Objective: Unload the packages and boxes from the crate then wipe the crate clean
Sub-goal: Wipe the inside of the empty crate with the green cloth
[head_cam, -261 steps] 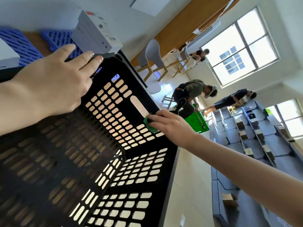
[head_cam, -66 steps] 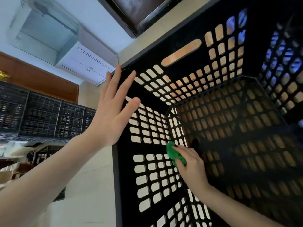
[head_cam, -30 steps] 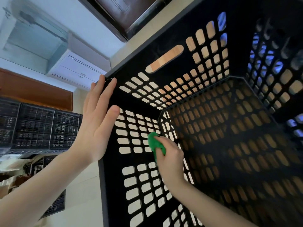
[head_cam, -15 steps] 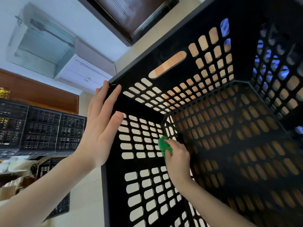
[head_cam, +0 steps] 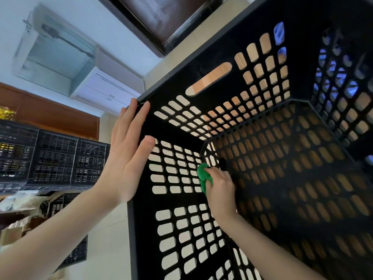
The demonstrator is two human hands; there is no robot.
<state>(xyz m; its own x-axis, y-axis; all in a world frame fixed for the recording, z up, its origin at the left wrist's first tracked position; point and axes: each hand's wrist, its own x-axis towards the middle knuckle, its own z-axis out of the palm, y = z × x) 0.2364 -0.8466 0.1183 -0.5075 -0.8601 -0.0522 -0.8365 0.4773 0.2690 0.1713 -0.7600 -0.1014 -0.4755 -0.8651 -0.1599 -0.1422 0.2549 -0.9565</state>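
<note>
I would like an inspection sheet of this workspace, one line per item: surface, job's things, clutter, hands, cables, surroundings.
Surface: wooden surface shows through the holes.
Job's things: black crate, no load in view inside; green cloth on its inner wall.
Clutter: nothing seen.
Hands: left hand flat against the crate's edge; right hand grips the cloth.
Cables: nothing seen.
Surroundings: stacked crates, air conditioner, dark door.

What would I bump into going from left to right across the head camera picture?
stacked black crates → left hand, flat against the crate's edge → green cloth → right hand gripping it → crate's right wall
</note>
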